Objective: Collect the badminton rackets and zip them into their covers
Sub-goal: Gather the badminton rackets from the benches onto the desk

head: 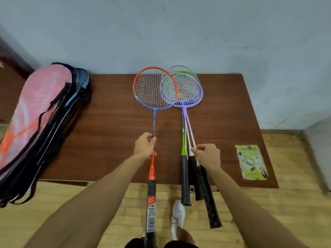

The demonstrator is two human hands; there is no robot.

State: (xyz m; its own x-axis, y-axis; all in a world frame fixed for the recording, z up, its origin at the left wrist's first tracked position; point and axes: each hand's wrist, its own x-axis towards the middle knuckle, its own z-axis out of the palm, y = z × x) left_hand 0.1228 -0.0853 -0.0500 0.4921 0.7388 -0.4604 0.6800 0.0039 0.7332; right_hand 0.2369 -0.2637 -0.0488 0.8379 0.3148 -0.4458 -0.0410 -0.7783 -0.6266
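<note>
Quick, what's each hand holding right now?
Left hand: grips the orange-and-blue racket by its shaft.
Right hand: grips the purple and green rackets by their shafts.

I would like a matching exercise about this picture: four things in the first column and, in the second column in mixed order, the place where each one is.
Column 1
1. orange and blue racket
2. purple and green rackets
3. racket covers
4. yellow-green packet

Column 2
A. piled at the left end of the table
B. gripped by the right hand
C. flat near the table's right front corner
D. gripped by the left hand

Pairs: 1-D, 2-B, 3-A, 4-C
</note>
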